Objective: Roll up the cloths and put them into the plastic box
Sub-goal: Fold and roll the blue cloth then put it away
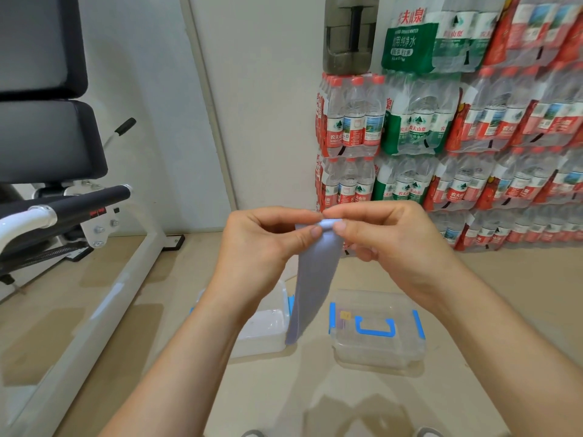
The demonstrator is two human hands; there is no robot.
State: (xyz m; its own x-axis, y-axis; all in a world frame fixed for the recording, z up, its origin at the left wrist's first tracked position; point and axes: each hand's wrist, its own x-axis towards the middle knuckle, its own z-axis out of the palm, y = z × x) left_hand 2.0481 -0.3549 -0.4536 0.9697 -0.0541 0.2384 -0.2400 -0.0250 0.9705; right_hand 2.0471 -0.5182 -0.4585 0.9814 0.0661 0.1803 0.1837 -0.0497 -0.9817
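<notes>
A: State of fingers (pixel 304 234)?
B: Left hand (pixel 262 247) and right hand (pixel 391 244) both pinch the curled top edge of the thin pale-blue cloth strip (pixel 315 279). The rest hangs limp in mid-air.
A: Handling?
B: Looks light, soft and floppy, so it probably unrolls if slackened. Best grip is the top edge, near both corners. Clear plastic box with blue clips (pixel 268 329) sits on the floor (pixel 284 392) below, clear lid with blue handle (pixel 375 334) beside it.

Cloth (pixel 315 279) is showing plain pale lilac; clear lid (pixel 378 353) is wearing blue clasps; water packs (pixel 473 127) are showing red and green
</notes>
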